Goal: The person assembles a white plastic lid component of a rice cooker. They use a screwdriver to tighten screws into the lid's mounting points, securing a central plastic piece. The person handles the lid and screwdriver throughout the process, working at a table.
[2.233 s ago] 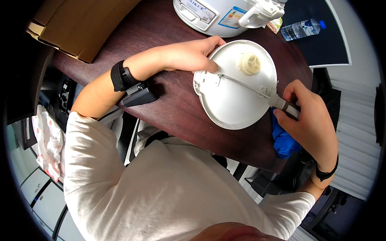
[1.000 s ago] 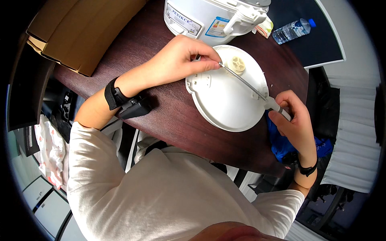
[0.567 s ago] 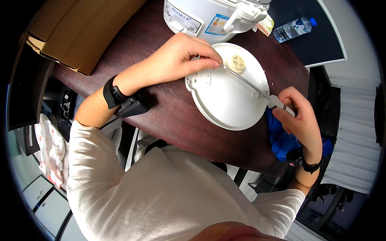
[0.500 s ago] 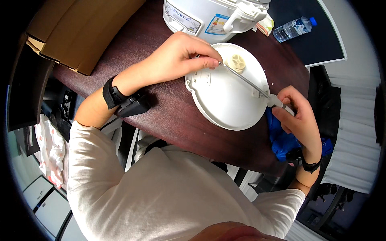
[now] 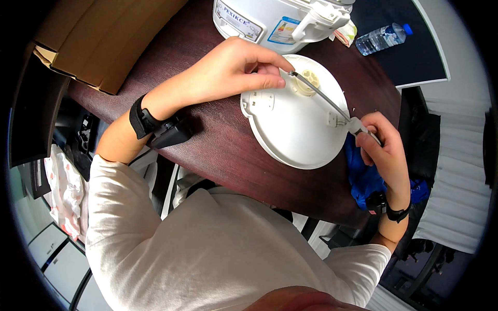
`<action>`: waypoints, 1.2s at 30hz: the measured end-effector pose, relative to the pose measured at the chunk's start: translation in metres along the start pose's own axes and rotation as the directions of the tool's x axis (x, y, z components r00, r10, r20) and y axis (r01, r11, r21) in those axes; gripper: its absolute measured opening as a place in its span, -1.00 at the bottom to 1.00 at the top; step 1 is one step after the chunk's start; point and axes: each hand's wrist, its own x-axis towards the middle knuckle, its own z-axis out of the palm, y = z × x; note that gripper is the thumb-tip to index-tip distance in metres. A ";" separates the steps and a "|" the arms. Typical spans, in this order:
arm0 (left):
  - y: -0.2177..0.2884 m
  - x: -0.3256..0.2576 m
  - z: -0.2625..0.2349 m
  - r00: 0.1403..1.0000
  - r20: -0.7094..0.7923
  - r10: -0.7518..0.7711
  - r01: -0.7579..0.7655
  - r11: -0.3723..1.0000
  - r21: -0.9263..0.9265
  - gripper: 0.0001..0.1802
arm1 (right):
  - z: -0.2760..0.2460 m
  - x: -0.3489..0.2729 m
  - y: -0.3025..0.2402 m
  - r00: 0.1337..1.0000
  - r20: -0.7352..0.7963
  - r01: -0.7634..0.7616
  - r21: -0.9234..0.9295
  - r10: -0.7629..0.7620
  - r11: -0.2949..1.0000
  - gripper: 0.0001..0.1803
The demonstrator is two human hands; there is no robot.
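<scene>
My right hand [image 5: 383, 145] is wrapped round the light handle of a screwdriver [image 5: 326, 98]. Its metal shaft slants up and left over a round white lid [image 5: 295, 132] lying on the table. A small dark bit, perhaps a screw, shows at the tip. Close to that tip is my left hand [image 5: 244, 70], its index finger reaching out to it and the thumb apart below. I cannot tell whether the index finger touches the tip. A cream round vent piece [image 5: 307, 83] sits on the lid, partly behind the shaft.
Beyond the lid stands a white rice cooker body [image 5: 262, 26]. A cardboard box [image 5: 104, 46] is at the far left, a water bottle [image 5: 383, 39] with a blue cap at the far right. Blue cloth [image 5: 363, 179] lies by the right edge of the dark red table [image 5: 223, 150].
My left thumb and index finger have parted from their pinch at the screwdriver's tip. The tip has shifted slightly right and up, and my right hand has moved a little.
</scene>
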 end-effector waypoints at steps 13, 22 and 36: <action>-0.014 -0.001 0.000 0.809 0.050 -0.585 0.575 0.807 0.135 -0.52 | -0.002 0.025 -0.008 0.959 0.132 0.283 -0.523 -0.252 0.804 -0.80; -0.019 0.002 0.002 0.759 0.229 -0.610 0.628 0.778 -0.006 -0.47 | 0.002 0.029 -0.010 0.944 0.178 0.331 -0.510 -0.279 0.794 -0.80; -0.016 0.002 0.006 0.768 0.291 -0.570 0.628 0.760 -0.167 -0.53 | 0.006 0.032 -0.033 0.965 0.205 0.255 -0.603 -0.162 0.755 -0.79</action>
